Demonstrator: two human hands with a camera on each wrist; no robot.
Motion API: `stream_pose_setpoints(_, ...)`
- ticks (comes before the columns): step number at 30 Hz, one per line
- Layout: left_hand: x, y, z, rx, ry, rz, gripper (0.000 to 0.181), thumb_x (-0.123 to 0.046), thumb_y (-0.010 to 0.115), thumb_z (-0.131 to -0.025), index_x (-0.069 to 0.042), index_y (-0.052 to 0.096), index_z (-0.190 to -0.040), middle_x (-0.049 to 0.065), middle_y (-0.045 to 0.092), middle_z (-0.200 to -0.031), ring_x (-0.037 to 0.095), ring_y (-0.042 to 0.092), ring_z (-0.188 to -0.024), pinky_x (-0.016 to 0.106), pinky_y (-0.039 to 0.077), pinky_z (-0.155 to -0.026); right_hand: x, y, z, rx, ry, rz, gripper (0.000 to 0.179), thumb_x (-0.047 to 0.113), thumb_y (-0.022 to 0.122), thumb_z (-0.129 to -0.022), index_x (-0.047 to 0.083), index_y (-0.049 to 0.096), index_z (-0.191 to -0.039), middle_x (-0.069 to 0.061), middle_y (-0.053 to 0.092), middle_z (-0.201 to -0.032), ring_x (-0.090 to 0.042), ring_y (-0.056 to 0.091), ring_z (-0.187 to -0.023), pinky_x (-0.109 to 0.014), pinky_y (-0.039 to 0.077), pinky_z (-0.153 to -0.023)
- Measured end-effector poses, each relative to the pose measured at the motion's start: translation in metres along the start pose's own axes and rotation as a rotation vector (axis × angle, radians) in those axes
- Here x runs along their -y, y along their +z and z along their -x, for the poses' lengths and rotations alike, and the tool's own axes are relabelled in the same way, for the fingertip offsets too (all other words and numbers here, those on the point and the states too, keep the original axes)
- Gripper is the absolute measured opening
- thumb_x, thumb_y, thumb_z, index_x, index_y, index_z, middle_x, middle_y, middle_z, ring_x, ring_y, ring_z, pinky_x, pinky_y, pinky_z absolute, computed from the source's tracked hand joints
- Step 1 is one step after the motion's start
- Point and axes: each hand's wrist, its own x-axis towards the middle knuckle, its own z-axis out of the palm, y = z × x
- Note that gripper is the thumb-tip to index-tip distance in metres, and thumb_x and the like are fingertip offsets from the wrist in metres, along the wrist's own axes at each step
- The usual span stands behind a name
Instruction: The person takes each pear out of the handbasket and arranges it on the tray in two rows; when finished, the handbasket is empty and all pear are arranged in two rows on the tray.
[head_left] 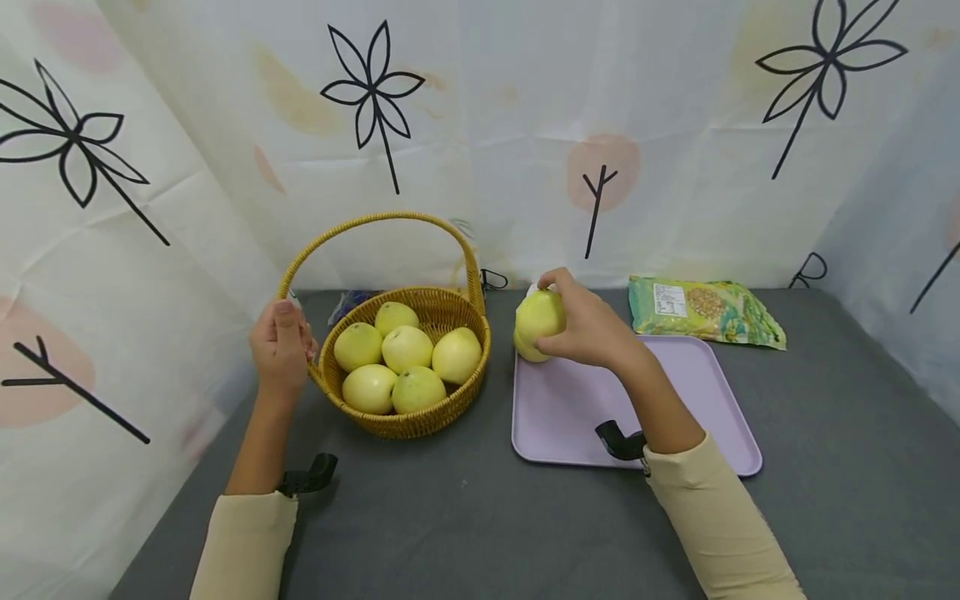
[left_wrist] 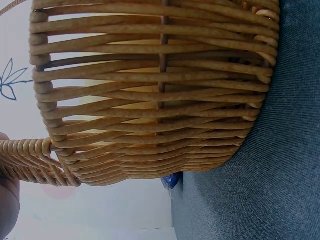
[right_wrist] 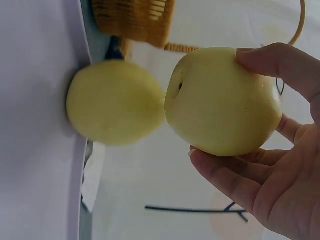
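My left hand (head_left: 281,346) grips the handle (head_left: 382,217) of a woven basket (head_left: 405,427) near its base on the left side. Several yellow-green pears (head_left: 407,350) lie inside the basket. In the left wrist view the basket's woven side (left_wrist: 150,100) fills much of the picture. With thumb and fingers, my right hand (head_left: 592,325) holds a pear (right_wrist: 222,102) over the far left corner of a lilac tray (head_left: 577,417). Another pear (right_wrist: 115,102) sits on the tray right beneath the held one, which partly covers it in the head view.
A green and yellow packet (head_left: 705,312) lies behind the tray, partly beside its back edge. Behind the basket shows a dark blue wrapper (head_left: 351,304). Dark grey cloth (head_left: 465,517) covers the table, and a printed white curtain (head_left: 510,100) hangs along the back and sides.
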Motion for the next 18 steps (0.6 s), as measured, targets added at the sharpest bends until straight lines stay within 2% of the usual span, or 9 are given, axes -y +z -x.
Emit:
stream_pose_setpoints(4,0.001,-0.001,0.001,0.003,-0.007,-0.005,0.045,-0.020,0.047,-0.108,0.012,0.037,-0.078,0.002,0.037,-0.053,0.010,0.035,-0.040,0.018,0.035,-0.038,-0.015,-0.009,0.002,-0.024,0.047,-0.024,0.079,0.014,0.081,-0.078,0.006,0.033,-0.141,-0.021,0.049,-0.122,-0.035,0.053,-0.099,-0.046,0.048,-0.078)
stream_pose_setpoints(8,0.001,-0.001,0.000,0.006,-0.011,-0.018,0.046,-0.021,0.046,-0.109,0.012,0.037,-0.078,0.002,0.037,-0.052,0.010,0.036,-0.040,0.017,0.035,-0.039,-0.025,-0.017,0.003,-0.020,0.100,0.013,0.075,0.013,0.079,-0.078,0.004,0.039,-0.142,-0.025,0.042,-0.124,-0.036,0.048,-0.102,-0.047,0.046,-0.080)
stream_pose_setpoints(12,0.001,-0.001,0.000,0.001,-0.016,-0.014,0.047,-0.022,0.047,-0.108,0.012,0.037,-0.078,0.002,0.037,-0.052,0.010,0.036,-0.040,0.017,0.035,-0.038,-0.033,-0.019,0.003,-0.012,0.138,0.067,0.064,0.013,0.078,-0.078,0.003,0.048,-0.133,-0.024,0.043,-0.121,-0.036,0.047,-0.101,-0.048,0.045,-0.081)
stream_pose_setpoints(18,0.001,-0.001,0.000,0.004,-0.007,-0.011,0.049,-0.024,0.047,-0.108,0.012,0.037,-0.077,0.002,0.037,-0.052,0.011,0.035,-0.040,0.018,0.035,-0.038,-0.047,-0.014,-0.001,0.029,0.166,0.130,0.063,0.014,0.080,-0.076,-0.001,0.048,-0.129,-0.027,0.047,-0.119,-0.038,0.050,-0.099,-0.051,0.045,-0.081)
